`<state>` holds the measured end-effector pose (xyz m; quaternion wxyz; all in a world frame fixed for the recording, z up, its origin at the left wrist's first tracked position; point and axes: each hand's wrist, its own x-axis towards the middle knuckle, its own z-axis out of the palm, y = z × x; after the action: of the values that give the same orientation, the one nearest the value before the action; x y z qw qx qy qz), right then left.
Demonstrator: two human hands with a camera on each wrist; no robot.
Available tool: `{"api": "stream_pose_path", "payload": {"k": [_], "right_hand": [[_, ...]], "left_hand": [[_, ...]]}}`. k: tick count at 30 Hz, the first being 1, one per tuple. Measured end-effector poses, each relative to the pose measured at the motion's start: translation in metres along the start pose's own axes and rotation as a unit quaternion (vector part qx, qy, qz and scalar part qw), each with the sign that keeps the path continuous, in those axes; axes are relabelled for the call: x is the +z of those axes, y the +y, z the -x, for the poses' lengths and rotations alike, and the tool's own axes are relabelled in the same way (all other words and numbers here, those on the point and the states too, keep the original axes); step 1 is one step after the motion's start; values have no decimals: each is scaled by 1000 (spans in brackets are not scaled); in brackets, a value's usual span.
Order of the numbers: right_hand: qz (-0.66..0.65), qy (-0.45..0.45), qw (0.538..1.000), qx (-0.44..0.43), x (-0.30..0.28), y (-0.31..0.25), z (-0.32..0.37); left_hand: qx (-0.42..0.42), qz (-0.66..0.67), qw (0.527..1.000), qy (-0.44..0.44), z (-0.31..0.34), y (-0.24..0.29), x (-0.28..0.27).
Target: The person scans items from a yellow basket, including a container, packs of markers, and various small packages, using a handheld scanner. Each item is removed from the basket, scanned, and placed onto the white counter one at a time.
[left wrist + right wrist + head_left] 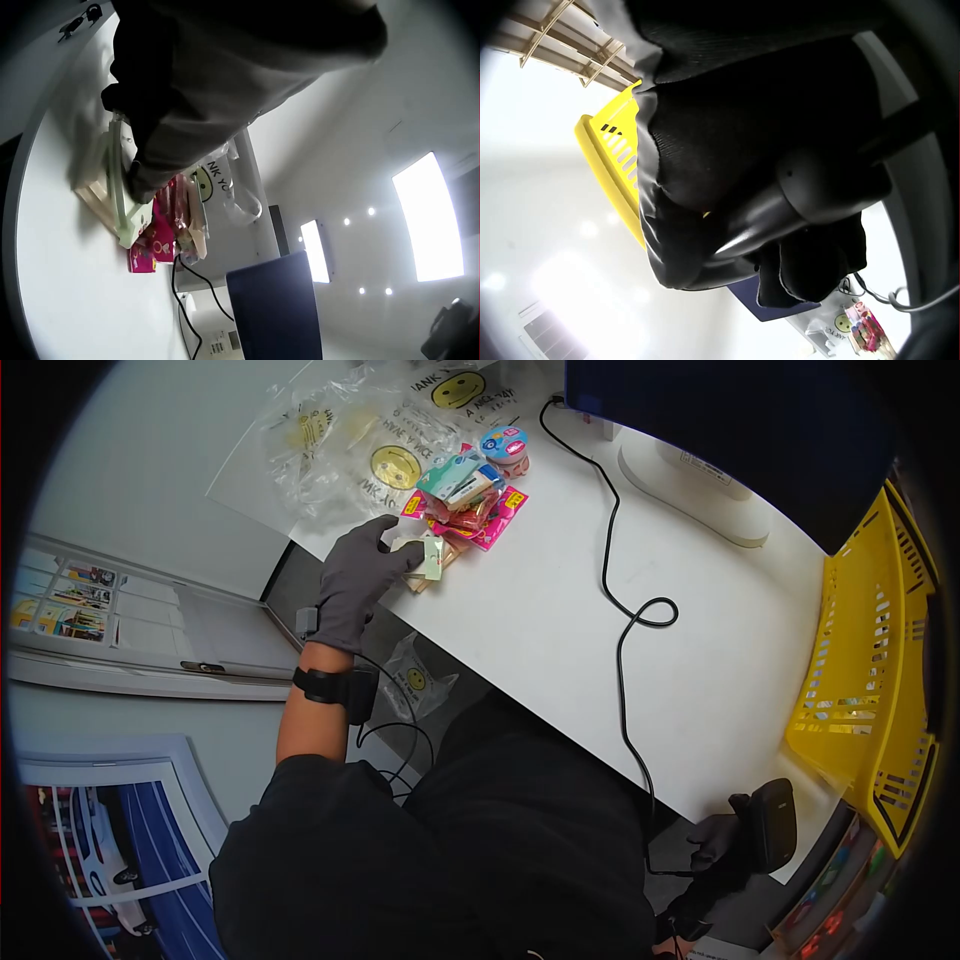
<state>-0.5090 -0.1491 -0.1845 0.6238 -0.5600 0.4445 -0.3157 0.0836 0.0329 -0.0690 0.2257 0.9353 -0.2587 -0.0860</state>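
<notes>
A pile of small packaged goods (470, 495) lies on the white counter (560, 640) near its far left edge, with a pink packet (497, 525) underneath. My left hand (400, 555), in a grey glove, pinches a flat pale green package (432, 557) at the near side of the pile. In the left wrist view the gloved fingers (139, 176) sit on the same green package (118, 196), beside the pink packet (159, 229). My right hand (712, 838) is low at the counter's near right corner and grips a black handheld scanner (768, 820). The right wrist view shows the dark glove (810, 262) around the scanner's handle (817, 187).
Clear plastic bags with yellow smiley faces (370, 440) lie behind the pile. A black cable (620, 610) runs down the counter. A white monitor base (690, 490) stands at the back right under a blue screen (720, 420). A yellow basket (870, 690) fills the right side.
</notes>
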Motion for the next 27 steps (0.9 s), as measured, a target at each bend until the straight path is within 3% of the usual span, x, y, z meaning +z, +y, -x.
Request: {"api": "stream_pose_path", "payload": {"k": [3, 4, 5, 6, 7, 9, 11, 12, 14, 15, 16, 18, 21, 23, 25, 26, 27], "right_hand": [[-108, -49, 993, 3, 2, 11, -1], [-337, -112, 934, -31, 11, 37, -6], [-546, -165, 819, -68, 28, 62, -10], [-718, -204, 656, -112, 28, 77, -11], [-716, -181, 661, -137, 28, 64, -8], [-519, -191, 831, -55, 34, -3, -1], [-295, -147, 942, 61, 21, -53, 3], [-297, -99, 949, 39, 11, -44, 2], [-258, -287, 922, -23, -5, -10, -9], [-260, -267, 927, -35, -8, -13, -14], [-273, -308, 905, -106, -7, -19, -23], [-287, -395, 838, -243, -5, -27, -37], [-242, -389, 845, -275, -12, -34, -36], [-217, -387, 848, -291, -18, -40, -33], [-295, -380, 875, -45, -21, -44, -25], [-328, -367, 867, 79, -22, -45, -20], [-328, -365, 868, 71, -22, -48, -18]], "left_hand": [[-15, -48, 998, 23, 8, 7, -3], [-12, -45, 998, 36, 9, 7, -6], [-4, -42, 998, 46, 6, 3, -6], [2, -35, 996, 83, 8, 6, -12], [19, -23, 993, 113, 10, 12, -21], [28, -71, 983, 166, 12, 25, -43], [91, 24, 976, 194, 11, 39, -56], [169, 32, 963, 208, 0, 34, -61], [162, 108, 972, 130, 45, 134, -56], [183, 115, 969, 121, 50, 165, -55], [274, 116, 954, 44, 54, 192, -54], [432, 118, 891, -73, 65, 252, -52], [620, 148, 756, -147, 82, 372, -16], [699, 91, 673, -224, 87, 457, 9], [690, -142, 680, -204, 118, 542, 41], [687, -181, 664, -234, 133, 574, 63], [683, -220, 645, -263, 140, 601, 90]]}}
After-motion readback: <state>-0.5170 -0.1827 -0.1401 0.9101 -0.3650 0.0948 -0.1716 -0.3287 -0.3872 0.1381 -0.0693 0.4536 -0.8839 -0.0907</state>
